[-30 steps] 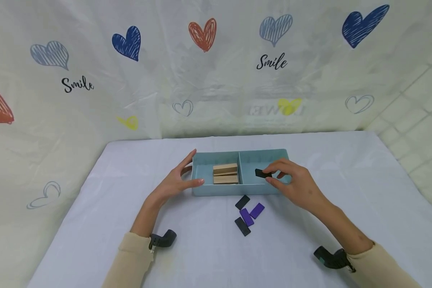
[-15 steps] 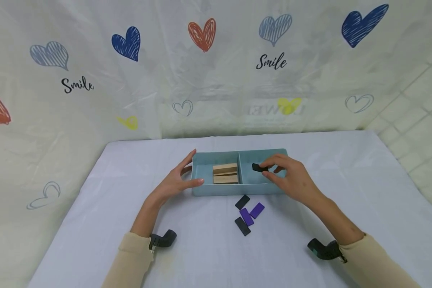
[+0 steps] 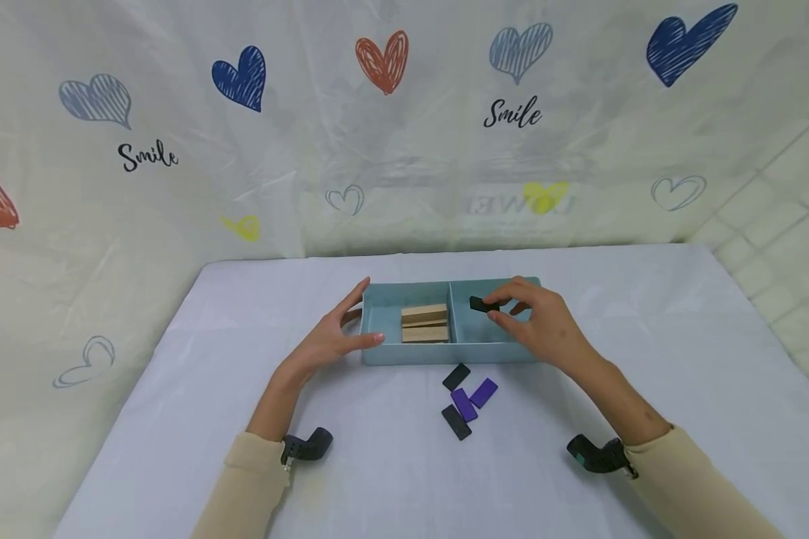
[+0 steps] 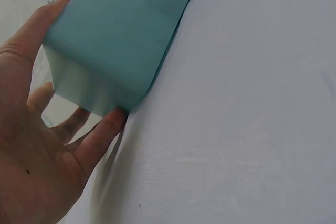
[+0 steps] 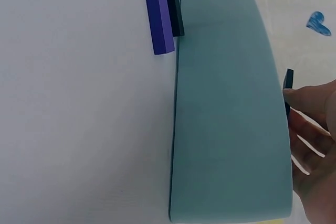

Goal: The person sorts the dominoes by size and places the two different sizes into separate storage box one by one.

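Tray of pale teal plastic [image 3: 377,318], rectangular and split by a central divider into two compartments, resting on the counter [image 3: 175,419] under a light lavender cloth. Left hand [image 3: 330,337]: fingers straight and spread, thumb against the near left corner of the tray and forefinger along its left end wall; it grips nothing. The left wrist view shows the same hand [image 4: 31,145] cupped about the tray [image 4: 115,30] corner, with the thumb tip touching the lower edge. Right hand [image 3: 535,322]: poised over the right compartment, thumb and forefinger pinching a small black rectangular tile [image 3: 482,304], which is held clear above the compartment near the divider. In the right wrist view only a thin edge of the tile [image 5: 287,80] shows beyond the tray's long outer wall [image 5: 226,119], beside the fingertips [image 5: 310,100]. Left compartment: a stack of flat natural-wood blocks [image 3: 425,323] lying against the divider. On the cloth just in front of the tray, near its middle: four loose tiles in a tight cluster, namely a black tile [image 3: 455,376] nearest the tray, two purple tiles [image 3: 483,391] [image 3: 464,404], and a second black tile [image 3: 456,422] nearest the person. Background: a translucent curtain printed with hearts [image 3: 239,78].
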The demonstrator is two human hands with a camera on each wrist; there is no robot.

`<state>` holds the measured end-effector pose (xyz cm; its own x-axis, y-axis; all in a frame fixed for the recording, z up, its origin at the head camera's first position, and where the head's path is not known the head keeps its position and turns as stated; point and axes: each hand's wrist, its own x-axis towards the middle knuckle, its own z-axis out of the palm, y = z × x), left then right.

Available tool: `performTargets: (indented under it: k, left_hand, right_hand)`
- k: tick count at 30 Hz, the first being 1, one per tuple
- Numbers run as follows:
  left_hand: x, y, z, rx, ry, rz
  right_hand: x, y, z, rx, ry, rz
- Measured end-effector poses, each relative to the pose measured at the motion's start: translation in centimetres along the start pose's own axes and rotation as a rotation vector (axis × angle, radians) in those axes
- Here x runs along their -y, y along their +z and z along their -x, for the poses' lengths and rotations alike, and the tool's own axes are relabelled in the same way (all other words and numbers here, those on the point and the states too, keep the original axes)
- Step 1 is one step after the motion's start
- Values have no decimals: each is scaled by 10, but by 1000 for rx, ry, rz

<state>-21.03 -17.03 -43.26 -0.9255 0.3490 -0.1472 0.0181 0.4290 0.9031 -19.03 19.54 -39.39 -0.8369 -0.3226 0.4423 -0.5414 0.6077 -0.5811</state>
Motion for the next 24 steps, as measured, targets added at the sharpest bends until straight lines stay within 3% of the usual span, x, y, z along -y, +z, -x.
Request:
performTargets:
  k: [8, 24]
  left_hand:
    - [-1, 1, -1, 4, 1, 5]
    - [-1, 0, 1, 4, -6, 15]
  right_hand:
    - [-1, -1, -4, 17, 49, 4]
    - [10, -6, 7, 20, 54, -9]
